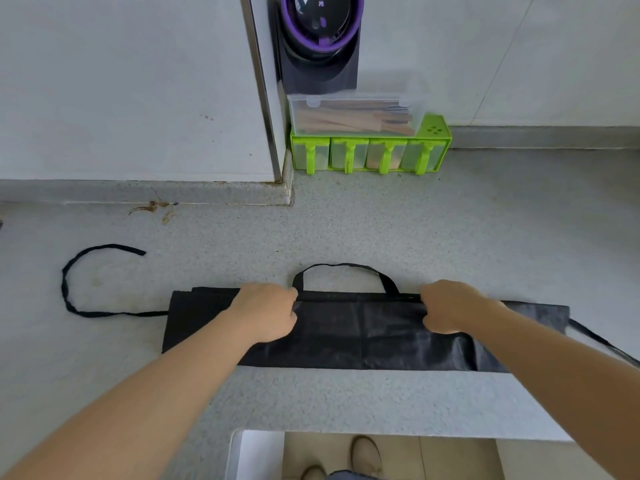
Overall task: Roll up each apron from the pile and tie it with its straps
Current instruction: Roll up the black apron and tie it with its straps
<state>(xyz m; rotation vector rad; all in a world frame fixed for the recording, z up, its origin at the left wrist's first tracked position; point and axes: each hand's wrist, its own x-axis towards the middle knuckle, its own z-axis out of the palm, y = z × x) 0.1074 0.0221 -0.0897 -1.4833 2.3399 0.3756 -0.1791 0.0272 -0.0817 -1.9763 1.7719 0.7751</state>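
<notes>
- Gripping the far edge of the black apron (363, 332), folded flat on the counter (346, 223), my left hand (266, 311) and right hand (450, 306) curl round it.
- Fabric judged soft, light, limp; best held at that edge.
- Left strap (69, 296) trails loose.

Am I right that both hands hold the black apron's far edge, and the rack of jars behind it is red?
Not quite: the head view shows the rack of jars is green, not red. The left hand and right hand do hold the far edge of the black apron.
</notes>
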